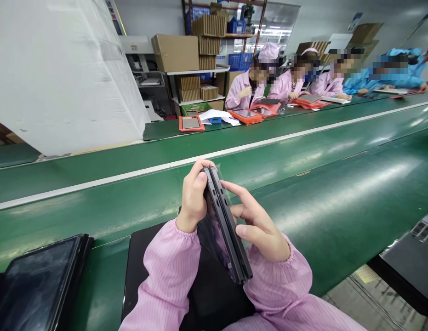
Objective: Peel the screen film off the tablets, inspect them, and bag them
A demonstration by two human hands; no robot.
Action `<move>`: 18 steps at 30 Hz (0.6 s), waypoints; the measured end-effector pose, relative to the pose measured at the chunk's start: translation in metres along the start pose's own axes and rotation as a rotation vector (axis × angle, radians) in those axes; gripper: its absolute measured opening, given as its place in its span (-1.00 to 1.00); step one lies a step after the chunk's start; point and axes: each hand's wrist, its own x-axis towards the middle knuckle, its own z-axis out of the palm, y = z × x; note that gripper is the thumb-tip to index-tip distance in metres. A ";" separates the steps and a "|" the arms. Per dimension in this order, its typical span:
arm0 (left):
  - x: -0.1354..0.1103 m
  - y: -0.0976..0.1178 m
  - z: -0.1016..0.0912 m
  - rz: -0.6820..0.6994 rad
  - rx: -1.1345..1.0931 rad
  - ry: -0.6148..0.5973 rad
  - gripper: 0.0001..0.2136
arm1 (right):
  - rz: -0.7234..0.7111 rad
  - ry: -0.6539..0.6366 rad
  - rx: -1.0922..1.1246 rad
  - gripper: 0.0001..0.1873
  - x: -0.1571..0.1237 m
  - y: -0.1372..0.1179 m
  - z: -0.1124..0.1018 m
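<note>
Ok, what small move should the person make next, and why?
Probably the right hand should lift the thin clear film from the dark grey folded laptop: its fingers sit at that film's edge, while the left hand steadies the laptop on edge.

Pink pinstriped sleeves, dark grey device, green belt.

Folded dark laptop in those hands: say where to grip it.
Probably by its long edges, from the side: the folded dark laptop stands tilted on end, thin and flat, with the left hand and right hand at its upper end.
</note>
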 end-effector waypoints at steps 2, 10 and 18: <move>-0.001 0.002 0.001 0.017 -0.015 -0.003 -0.69 | 0.011 -0.009 0.006 -0.26 -0.001 -0.002 0.000; -0.005 0.015 0.001 0.041 0.057 -0.106 -0.65 | -0.050 0.009 -0.031 -0.26 -0.003 -0.004 0.002; -0.008 0.020 0.000 0.025 0.069 -0.172 -0.66 | -0.088 0.012 -0.092 -0.25 -0.007 -0.003 0.005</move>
